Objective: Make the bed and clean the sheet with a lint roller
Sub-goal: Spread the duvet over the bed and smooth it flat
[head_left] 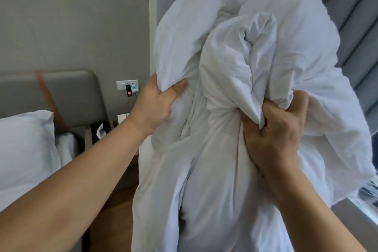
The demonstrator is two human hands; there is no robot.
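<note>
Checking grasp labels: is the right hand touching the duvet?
Touching. The head view shows the right hand with fingers curled into a bunched fold of the duvet, fabric pinched in its grip.

White duvet (241, 92) bunched and lifted up, left hand (155, 106) gripping a fold on its left side, right hand (274, 137) clenching a twisted bunch lower right, fabric billowing above both grips, hanging below them, white pillow (24, 149) far left of the grips.

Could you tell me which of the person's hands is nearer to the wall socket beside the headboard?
Left. The left hand grips the duvet just right of the wall socket; the right hand grips it farther right.
</note>
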